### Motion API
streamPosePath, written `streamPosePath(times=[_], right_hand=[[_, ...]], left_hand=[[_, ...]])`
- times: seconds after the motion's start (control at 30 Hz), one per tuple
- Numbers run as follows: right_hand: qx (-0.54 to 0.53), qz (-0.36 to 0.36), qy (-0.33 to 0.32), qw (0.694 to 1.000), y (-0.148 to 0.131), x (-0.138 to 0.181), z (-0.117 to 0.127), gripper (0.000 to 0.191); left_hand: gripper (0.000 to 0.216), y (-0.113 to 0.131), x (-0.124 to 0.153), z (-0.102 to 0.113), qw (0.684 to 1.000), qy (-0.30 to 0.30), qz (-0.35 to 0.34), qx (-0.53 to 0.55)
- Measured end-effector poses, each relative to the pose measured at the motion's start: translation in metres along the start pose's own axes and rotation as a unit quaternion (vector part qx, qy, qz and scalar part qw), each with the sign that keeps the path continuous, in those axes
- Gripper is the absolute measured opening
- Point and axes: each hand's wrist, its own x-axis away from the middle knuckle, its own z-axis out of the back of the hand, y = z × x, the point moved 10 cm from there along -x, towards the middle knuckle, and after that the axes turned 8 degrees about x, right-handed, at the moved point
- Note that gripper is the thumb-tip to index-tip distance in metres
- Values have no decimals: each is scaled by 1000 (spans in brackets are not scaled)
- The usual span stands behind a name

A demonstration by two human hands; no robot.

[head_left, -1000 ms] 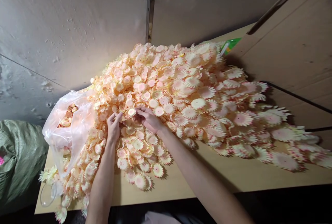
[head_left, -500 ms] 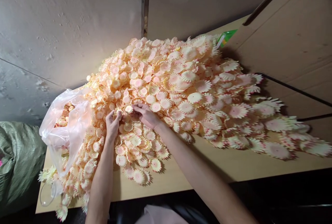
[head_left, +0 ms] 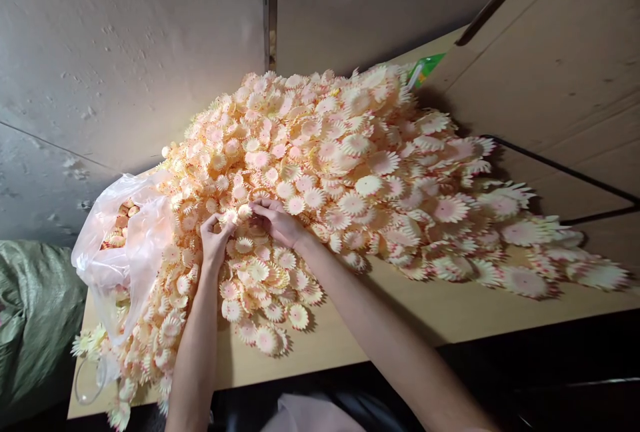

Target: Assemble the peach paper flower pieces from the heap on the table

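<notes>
A large heap of artificial flower petal pieces [head_left: 350,204], pale cream with pink centres and fringed edges, covers much of the table. At the heap's near left side, my left hand [head_left: 215,240] is closed in a pinch at a small petal piece [head_left: 229,216]. Just right of it, my right hand [head_left: 276,223] pinches another pale petal piece [head_left: 245,211] by its edge. The two pieces are close together, and I cannot tell whether they touch. A smaller cluster of petal pieces [head_left: 260,272] lies below my hands.
A translucent plastic bag [head_left: 145,245] holding small tan pieces [head_left: 123,219] stands at the left. A clear ring-shaped object [head_left: 90,382] lies at the table's [head_left: 345,345] left corner. Cardboard [head_left: 560,79] rises at the right, and a green woven sack [head_left: 35,319] bulges at the left.
My hands have come slightly closer together, with the left thumb and fingers now at a petal piece beside the right hand's one. The whole view has shifted a little.
</notes>
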Motion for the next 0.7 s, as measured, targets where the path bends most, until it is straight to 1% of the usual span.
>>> streamPosePath(times=[0.1,0.17,0.27,0.37,0.47,0.57,0.63,0.7], right_hand=[[1,8,2,1000,-2,0,0,27],[1,10,-11,1000,-1,-1,-1,26],[1,15,-28,999,1,-3,-1,24],[0,15,-30,999,3,-5,1,23],[1,17,-28,999,2,-5,0,23],[-1,18,-21,1000,0,-4,0,26],[-1,15,-19,1000,0,-3,0,26],[2,15,-19,1000,0,-3,0,25]], left_hand=[[46,7,0,-1,1000,12,-10,10],[40,8,1,-3,1000,15,1,-2],[34,4,2,-7,1000,9,24,0],[34,0,2,-8,999,8,34,10],[36,1,0,-6,1000,6,19,-1],[33,4,-2,-6,1000,-3,-5,-17],[27,1,-3,-6,1000,-14,-4,-5],[28,-4,-4,-5,999,-19,7,26]])
